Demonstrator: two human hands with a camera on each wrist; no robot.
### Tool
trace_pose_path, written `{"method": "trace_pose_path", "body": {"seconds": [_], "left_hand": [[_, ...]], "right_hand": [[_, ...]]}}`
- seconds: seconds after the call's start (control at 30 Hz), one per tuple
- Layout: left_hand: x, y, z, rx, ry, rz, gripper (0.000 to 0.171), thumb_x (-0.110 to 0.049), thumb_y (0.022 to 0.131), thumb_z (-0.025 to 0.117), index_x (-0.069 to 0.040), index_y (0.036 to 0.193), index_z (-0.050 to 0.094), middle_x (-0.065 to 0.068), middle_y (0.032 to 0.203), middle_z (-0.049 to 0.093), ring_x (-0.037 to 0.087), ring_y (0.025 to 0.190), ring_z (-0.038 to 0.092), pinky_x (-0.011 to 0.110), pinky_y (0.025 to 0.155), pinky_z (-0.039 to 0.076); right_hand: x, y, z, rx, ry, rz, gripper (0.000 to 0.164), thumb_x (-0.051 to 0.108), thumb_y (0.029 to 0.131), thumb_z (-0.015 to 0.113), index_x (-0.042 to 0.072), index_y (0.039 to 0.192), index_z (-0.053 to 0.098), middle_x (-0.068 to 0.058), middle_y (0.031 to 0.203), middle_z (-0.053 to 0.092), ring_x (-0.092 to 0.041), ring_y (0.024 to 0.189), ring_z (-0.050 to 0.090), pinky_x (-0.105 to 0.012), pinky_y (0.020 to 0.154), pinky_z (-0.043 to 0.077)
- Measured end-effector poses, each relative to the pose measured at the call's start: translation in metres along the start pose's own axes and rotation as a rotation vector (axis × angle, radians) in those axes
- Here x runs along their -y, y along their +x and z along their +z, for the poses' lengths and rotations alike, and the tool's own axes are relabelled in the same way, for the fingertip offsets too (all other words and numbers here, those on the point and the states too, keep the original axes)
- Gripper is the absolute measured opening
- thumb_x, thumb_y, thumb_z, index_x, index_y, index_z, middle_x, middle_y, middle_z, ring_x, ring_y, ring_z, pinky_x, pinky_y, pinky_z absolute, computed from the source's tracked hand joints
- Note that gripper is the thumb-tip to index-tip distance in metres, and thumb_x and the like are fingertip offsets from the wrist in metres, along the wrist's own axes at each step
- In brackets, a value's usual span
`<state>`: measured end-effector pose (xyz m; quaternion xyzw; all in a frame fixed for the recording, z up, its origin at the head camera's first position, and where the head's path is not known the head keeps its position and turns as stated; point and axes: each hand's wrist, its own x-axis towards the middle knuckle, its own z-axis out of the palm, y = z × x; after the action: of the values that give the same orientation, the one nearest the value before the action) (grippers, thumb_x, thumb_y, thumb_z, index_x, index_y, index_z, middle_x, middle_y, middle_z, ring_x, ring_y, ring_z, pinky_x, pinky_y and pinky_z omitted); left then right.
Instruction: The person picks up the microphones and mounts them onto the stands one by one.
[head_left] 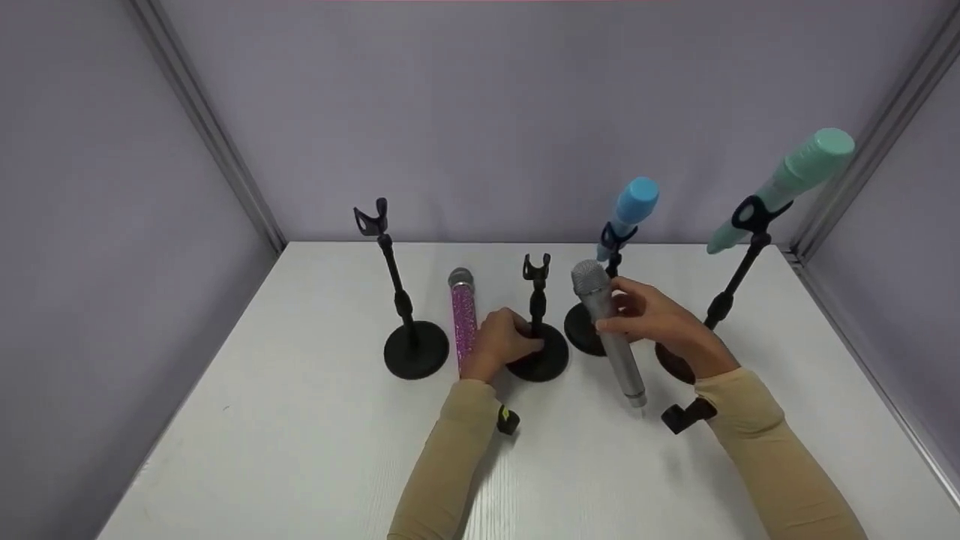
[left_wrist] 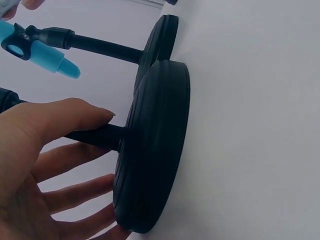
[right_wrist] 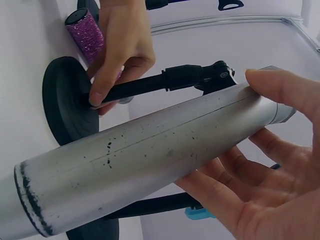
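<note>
A silver microphone (head_left: 619,358) with a mesh head is held off the table by my right hand (head_left: 660,322), thumb on one side and fingers on the other. Its head points up and away. My left hand (head_left: 501,343) pinches the lower pole of a short black microphone stand (head_left: 538,304), just above its round base (left_wrist: 155,150). This stand's clip holds nothing. Beside my left hand, a glittery pink microphone (head_left: 464,319) lies on the table, its lower end hidden behind that hand.
At left is another black stand (head_left: 403,304) with a bare clip. A blue microphone (head_left: 636,201) sits in a stand behind my right hand. Farther right, a taller stand (head_left: 739,277) carries a mint-green microphone (head_left: 810,165). Grey panels (head_left: 480,120) wall the white table (head_left: 300,450).
</note>
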<state>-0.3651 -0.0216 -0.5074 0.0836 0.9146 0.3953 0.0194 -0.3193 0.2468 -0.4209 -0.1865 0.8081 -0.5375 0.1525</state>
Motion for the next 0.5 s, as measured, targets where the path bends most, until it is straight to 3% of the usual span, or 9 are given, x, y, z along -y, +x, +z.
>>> {"method": "trace_pose_path", "body": {"seconds": [0.3, 0.5], "left_hand": [[0.005, 0.001, 0.005, -0.011, -0.025, 0.04, 0.021, -0.019, 0.08, 0.087, -0.006, 0.095, 0.08, 0.006, 0.09, 0.078, 0.012, 0.081, 0.069, 0.028, 0.077, 0.06], [0.006, 0.0, 0.007, -0.014, -0.026, 0.072, 0.018, -0.019, 0.082, 0.086, -0.007, 0.094, 0.079, 0.004, 0.087, 0.076, 0.009, 0.08, 0.066, 0.026, 0.075, 0.059]], "right_hand": [[0.009, -0.002, -0.003, -0.052, 0.002, -0.065, 0.071, 0.02, 0.095, 0.073, 0.01, 0.156, 0.037, -0.024, 0.138, 0.057, -0.029, 0.116, 0.063, -0.042, 0.09, 0.055], [0.015, -0.004, -0.004, -0.102, -0.014, -0.106, 0.068, 0.019, 0.095, 0.074, 0.011, 0.154, 0.041, -0.02, 0.138, 0.058, -0.029, 0.122, 0.061, -0.047, 0.099, 0.052]]}}
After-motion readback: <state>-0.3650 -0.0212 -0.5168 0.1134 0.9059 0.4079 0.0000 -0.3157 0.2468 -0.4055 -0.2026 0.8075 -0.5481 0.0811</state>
